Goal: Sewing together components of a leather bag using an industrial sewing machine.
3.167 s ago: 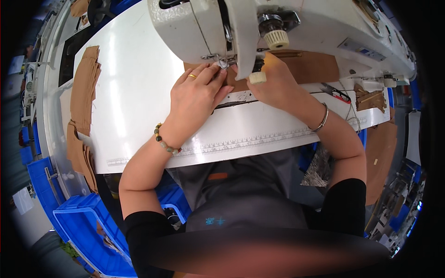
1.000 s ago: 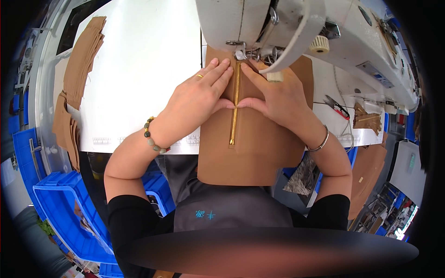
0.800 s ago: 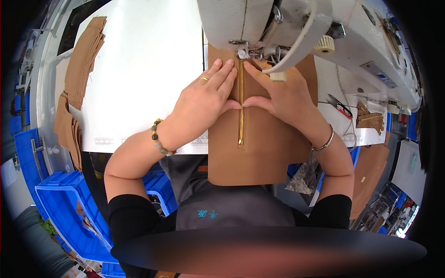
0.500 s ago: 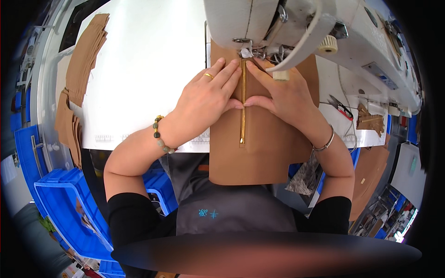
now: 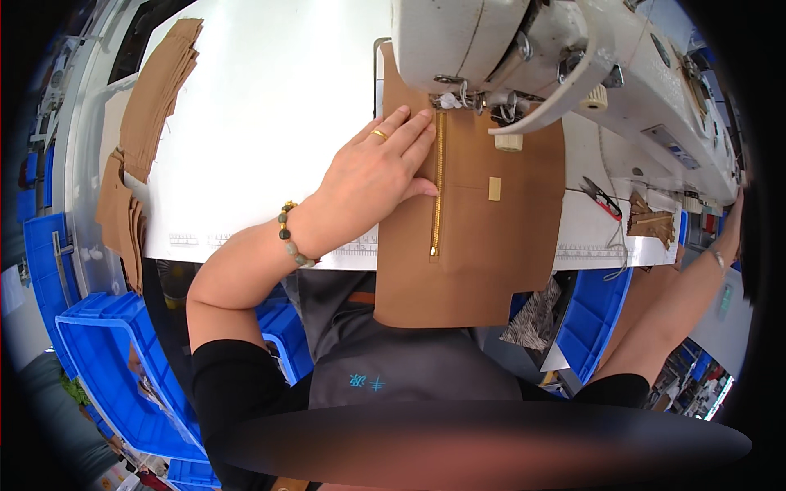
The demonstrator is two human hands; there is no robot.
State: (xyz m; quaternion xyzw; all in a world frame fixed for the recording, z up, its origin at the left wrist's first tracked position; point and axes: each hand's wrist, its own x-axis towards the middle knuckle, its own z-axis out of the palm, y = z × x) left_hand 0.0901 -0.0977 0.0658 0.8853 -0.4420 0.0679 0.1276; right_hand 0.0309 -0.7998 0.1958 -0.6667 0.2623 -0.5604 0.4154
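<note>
My left hand (image 5: 381,168) lies flat on a brown leather-like panel (image 5: 491,270), fingers stretched toward the sewing machine's presser foot (image 5: 454,101). Its thumb reaches to the edge of a gold-toothed zipper (image 5: 440,184) set lengthwise in the panel. The far end of the zipper meets the presser foot area. To the right of the zipper, a small pale yellow rectangle (image 5: 494,189) shows on the panel. My right hand (image 5: 735,214) is at the far right rim, beside the end of the sewing machine (image 5: 639,106); its fingers are hidden there.
Stacked brown pieces (image 5: 155,106) lie along the left of the white table (image 5: 262,123). Red-handled thread snips (image 5: 602,199) and brown scraps (image 5: 651,221) are at the right. Blue bins (image 5: 123,327) stand below left, and another blue bin (image 5: 596,315) below right.
My right hand has left the panel and swung out to the far right, uncovering the pale rectangle. My left hand stays on the panel beside the zipper. The view has shifted slightly.
</note>
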